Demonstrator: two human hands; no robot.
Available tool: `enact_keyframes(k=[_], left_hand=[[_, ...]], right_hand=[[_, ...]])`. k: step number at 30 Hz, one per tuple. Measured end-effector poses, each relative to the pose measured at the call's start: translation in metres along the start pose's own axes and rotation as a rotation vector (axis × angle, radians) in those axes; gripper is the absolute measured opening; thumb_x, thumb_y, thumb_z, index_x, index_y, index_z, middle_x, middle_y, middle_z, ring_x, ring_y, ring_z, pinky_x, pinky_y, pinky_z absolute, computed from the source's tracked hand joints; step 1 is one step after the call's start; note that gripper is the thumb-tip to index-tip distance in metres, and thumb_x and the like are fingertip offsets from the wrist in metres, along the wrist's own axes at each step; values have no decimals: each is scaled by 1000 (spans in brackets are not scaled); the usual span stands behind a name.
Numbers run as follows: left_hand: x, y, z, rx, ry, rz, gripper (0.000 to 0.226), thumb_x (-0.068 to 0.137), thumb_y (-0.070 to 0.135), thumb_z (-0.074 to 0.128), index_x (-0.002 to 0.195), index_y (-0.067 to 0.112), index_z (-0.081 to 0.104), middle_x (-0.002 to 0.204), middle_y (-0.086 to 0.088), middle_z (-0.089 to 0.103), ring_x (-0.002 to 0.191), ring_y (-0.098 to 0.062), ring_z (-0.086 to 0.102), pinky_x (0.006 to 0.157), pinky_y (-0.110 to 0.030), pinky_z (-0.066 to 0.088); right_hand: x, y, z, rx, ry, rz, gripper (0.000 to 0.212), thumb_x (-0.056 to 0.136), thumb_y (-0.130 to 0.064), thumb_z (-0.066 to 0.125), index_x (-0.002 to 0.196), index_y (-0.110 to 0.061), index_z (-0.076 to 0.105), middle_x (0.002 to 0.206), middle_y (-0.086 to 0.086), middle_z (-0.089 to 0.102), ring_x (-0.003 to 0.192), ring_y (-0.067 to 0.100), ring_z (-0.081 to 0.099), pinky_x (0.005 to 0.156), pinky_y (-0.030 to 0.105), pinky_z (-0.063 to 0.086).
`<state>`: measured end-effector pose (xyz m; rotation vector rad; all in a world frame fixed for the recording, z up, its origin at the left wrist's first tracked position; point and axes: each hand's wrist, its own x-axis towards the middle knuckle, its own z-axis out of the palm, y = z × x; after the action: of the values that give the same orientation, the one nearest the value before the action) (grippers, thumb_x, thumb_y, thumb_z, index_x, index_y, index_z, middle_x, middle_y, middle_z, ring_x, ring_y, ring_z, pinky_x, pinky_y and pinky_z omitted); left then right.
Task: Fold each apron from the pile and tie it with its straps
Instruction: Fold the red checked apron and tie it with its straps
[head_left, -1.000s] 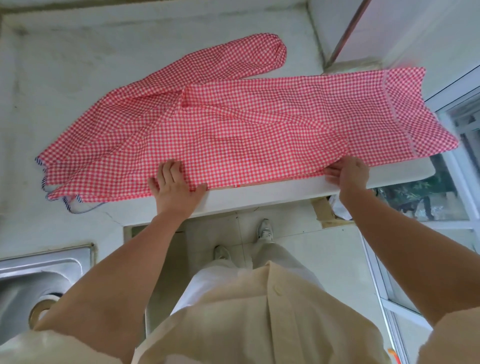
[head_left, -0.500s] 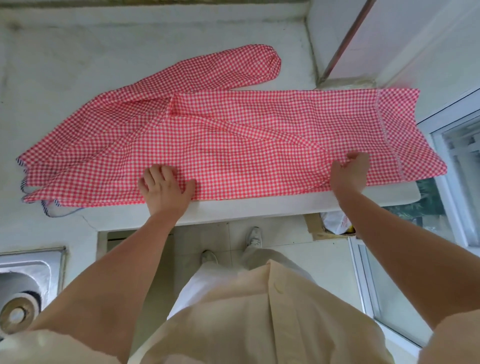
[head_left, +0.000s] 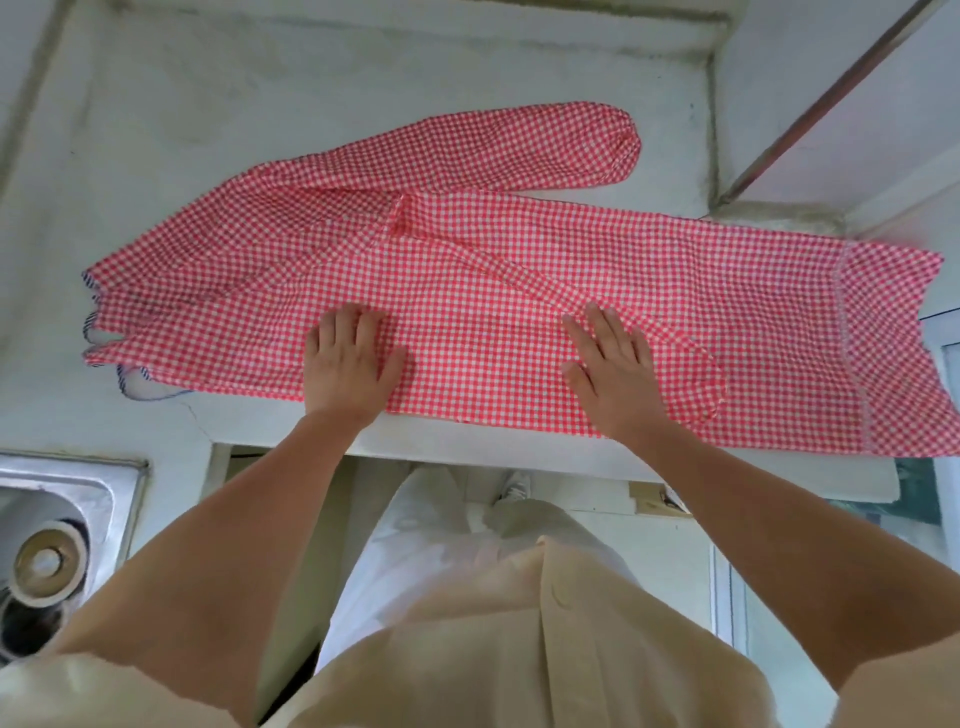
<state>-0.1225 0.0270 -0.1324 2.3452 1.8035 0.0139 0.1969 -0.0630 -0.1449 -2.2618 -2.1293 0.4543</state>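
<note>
Shirt (head_left: 519, 649): cream, button-front, with one pale button (head_left: 559, 594) on the placket.
Sleeves (head_left: 78, 691): short, same cream cloth.
Trousers (head_left: 415, 545): white, loose.
Shoe (head_left: 511, 484): light-coloured trainer.
Hands: left hand (head_left: 348, 369) and right hand (head_left: 613, 374) bare — forearms too.

A home kitchen: a steel sink (head_left: 62, 525) sits at lower left, set in a white table (head_left: 156, 156) beside a window (head_left: 945, 374) at right.

A red-and-white gingham apron (head_left: 519, 312), blue-striped at its left edge, is spread on a whitish-grey counter (head_left: 182, 130).
</note>
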Motion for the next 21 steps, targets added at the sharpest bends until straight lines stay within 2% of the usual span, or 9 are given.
enact_keyframes(k=[2, 3, 6, 8, 11, 13, 15, 17, 21], left_hand=[[14, -6, -4, 4, 86, 7, 64, 92, 55, 25, 130, 8, 45, 141, -19, 41, 133, -39, 34, 115, -58, 22], [24, -9, -6, -5, 91, 14, 63, 94, 54, 27, 136, 10, 41, 149, -18, 35, 140, -38, 27, 118, -56, 15], [44, -20, -4, -30, -15, 58, 67, 96, 56, 19, 154, 22, 19, 164, -9, 8, 151, -30, 2, 120, -53, -1], [56, -34, -1, -24, -117, 83, 70, 95, 59, 12, 156, 25, 12, 165, -8, 3, 151, -29, -2, 120, -55, 0], [60, -48, 1, -28, -120, 112, 66, 96, 55, 20, 153, 23, 27, 159, -11, 22, 146, -34, 18, 117, -57, 12], [68, -54, -5, -67, -24, 115, 55, 95, 48, 28, 135, 16, 48, 141, -14, 42, 129, -36, 39, 109, -56, 27], [84, -59, -12, -90, 122, 115, 42, 95, 38, 33, 112, 10, 58, 120, -16, 51, 109, -35, 48, 96, -52, 37], [115, -67, -24, -112, 228, 70, 32, 96, 30, 37, 103, 7, 59, 113, -16, 53, 103, -34, 48, 90, -48, 37], [185, -74, -47, -133, 258, 39, 25, 95, 24, 43, 106, 8, 59, 110, -15, 58, 107, -35, 48, 90, -44, 35]], right_hand=[[11, -11, -10, 55, 153, 46, 57, 98, -44, 22, 144, -17, 41, 154, 10, 35, 143, 28, 28, 119, 52, 19], [22, -21, -15, 94, 214, 67, 53, 97, -40, 28, 139, -14, 47, 148, 11, 41, 139, 28, 34, 117, 51, 24], [54, -63, -24, 115, 222, -53, 53, 97, -32, 36, 147, -14, 39, 156, 11, 31, 146, 27, 24, 121, 47, 14], [78, -92, -20, 90, 142, -181, 56, 99, -33, 35, 151, -15, 33, 160, 10, 25, 149, 26, 19, 122, 47, 11], [105, -118, -14, 156, 30, -191, 56, 97, -42, 28, 140, -16, 53, 149, 8, 45, 136, 27, 42, 113, 48, 32], [124, -128, -21, 265, 74, -129, 53, 93, -43, 33, 114, -13, 71, 123, 8, 64, 113, 27, 57, 99, 46, 45], [142, -132, -36, 298, 117, -71, 43, 94, -38, 40, 82, -10, 70, 87, 3, 66, 83, 22, 60, 79, 40, 52], [165, -135, -51, 301, 121, 9, 35, 95, -30, 49, 67, -11, 60, 63, -3, 53, 60, 18, 51, 61, 35, 47], [201, -139, -77, 404, 288, 96, 29, 94, -20, 51, 67, -12, 51, 53, -7, 44, 46, 6, 38, 47, 24, 29]])
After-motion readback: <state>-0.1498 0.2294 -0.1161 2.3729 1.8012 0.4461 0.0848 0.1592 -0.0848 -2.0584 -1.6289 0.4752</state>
